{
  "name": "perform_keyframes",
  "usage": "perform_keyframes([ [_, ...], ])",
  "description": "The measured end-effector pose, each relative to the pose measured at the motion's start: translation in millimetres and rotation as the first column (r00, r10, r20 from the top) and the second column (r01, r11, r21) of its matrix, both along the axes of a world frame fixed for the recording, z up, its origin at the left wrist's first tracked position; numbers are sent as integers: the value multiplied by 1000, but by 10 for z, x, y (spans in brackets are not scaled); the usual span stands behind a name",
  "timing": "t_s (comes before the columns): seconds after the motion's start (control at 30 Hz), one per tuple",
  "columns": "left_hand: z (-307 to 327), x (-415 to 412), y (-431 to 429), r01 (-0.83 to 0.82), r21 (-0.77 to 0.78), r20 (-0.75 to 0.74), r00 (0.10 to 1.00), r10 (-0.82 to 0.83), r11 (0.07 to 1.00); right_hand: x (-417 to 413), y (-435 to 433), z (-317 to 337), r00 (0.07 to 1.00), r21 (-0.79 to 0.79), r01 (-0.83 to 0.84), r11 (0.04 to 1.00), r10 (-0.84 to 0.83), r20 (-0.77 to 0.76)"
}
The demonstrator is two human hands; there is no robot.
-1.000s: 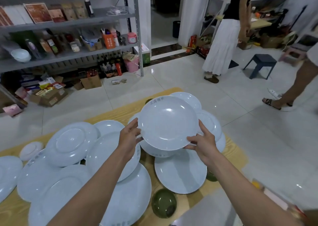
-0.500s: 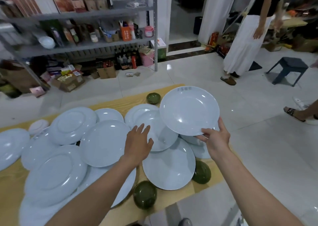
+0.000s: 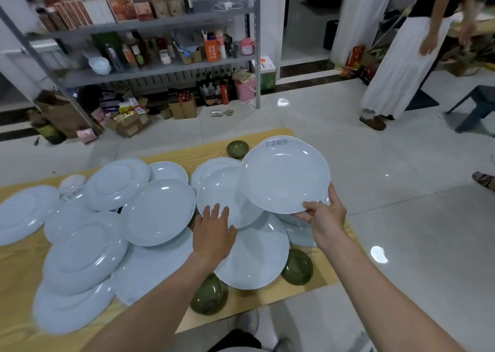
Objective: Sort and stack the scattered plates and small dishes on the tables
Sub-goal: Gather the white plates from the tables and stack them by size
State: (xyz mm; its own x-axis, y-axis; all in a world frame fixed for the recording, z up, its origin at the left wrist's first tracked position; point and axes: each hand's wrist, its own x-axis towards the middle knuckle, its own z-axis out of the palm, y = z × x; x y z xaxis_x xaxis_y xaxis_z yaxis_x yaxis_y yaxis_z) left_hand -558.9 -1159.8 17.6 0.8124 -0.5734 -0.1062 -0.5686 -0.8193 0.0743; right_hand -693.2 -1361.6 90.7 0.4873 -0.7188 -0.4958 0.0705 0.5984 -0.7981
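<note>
Left hand [image 3: 214, 233]: fingers straight and spread, flat over a plate [image 3: 227, 196] in the overlapping pile on the table [image 3: 18, 271]; holds nothing.
Right hand [image 3: 325, 216]: pinches the near rim of a raised plate [image 3: 285, 174] at the pile's right end.
Handling: steady the pile and lower the raised plate level onto a same-sized one.

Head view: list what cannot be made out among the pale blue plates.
Grey lettering on the lifted pale blue round plate, head view: too small and blurred to read.
Pale blue plates beneath it: covered by it and the right hand gripping its rim; count unclear.
Left hand: hides whether its palm touches the plate below.
Far-left pale blue plate: cut by the frame edge.
</note>
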Motion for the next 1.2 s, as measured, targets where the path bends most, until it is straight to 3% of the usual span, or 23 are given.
perform_keyframes([
  [0.3,-312,101,-82,-133,-82,-45,991,130,988,105,-147,-162,1000,18,3,1000,-3,-17],
  [0.53,-529,204,-79,-238,-15,-52,970,237,971,205,-230,-272,1000,32,14,999,-13,-24],
  [0.67,-601,237,-77,-366,-90,-175,921,347,926,243,-253,-306,1000,26,3,1000,-2,-31],
  [0.8,-674,292,-112,-548,-288,-402,813,420,785,293,-244,-331,999,26,-5,1000,6,-44],
  [1.03,-810,451,-152,-731,-409,-621,661,421,546,347,-207,-327,999,49,-8,999,10,-40],
  [1.2,-777,429,-159,-855,-461,-807,515,289,238,340,-172,-287,999,48,-14,999,15,-31],
])
